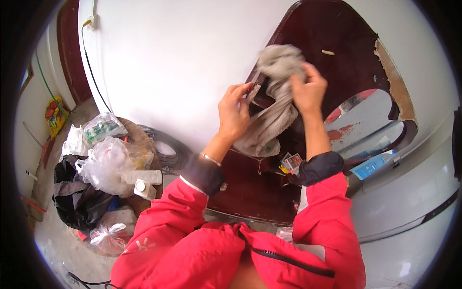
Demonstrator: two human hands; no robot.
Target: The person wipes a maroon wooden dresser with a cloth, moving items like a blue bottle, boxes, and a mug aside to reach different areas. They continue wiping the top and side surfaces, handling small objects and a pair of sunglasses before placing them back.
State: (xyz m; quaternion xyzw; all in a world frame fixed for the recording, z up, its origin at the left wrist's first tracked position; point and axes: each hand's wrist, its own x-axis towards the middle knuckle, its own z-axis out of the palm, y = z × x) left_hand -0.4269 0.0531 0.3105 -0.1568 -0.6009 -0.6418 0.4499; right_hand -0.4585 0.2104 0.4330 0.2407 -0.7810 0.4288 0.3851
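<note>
My right hand (311,90) grips a grey-beige cloth (276,124), whose bunched upper end is blurred. The cloth hangs in loose folds over a dark red-brown wooden tabletop (249,191). Left of it, my left hand (234,110) pinches a small, pale, flat piece (254,92) between thumb and fingers; I cannot tell what it is. Below the cloth on the tabletop lie several small printed cards (293,161) and a small yellow item (284,169). A pale yellowish scrap (327,52) rests farther up the dark surface.
A heart-shaped mirror-like panel (361,124) and a blue packet (373,165) are at right, beside a glossy white appliance (404,206). At left, a round wooden table (153,151) bears plastic bags (108,162), a white bottle (145,189) and black fabric (81,195). Coiled cable (171,151) lies behind it.
</note>
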